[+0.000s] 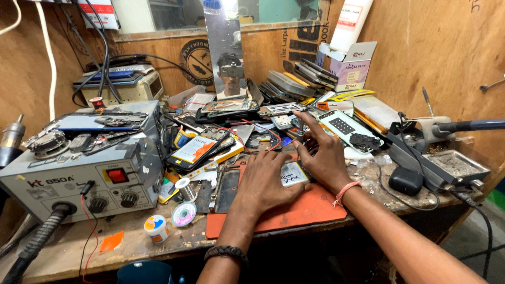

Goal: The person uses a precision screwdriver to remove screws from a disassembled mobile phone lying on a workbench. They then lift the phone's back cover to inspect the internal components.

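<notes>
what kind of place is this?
Likely a phone repair bench: a grey hot-air rework station, opened phones and solder wire spools crowd the wooden table. Both hands work over an orange mat.

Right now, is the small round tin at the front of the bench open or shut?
Shut. The small round tin stands upright on the wooden bench with its lid on, contents hidden.

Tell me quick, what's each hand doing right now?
Left hand: open, flat on the orange mat.
Right hand: fingers spread, touching a small flat part; grip cannot be told.
</notes>
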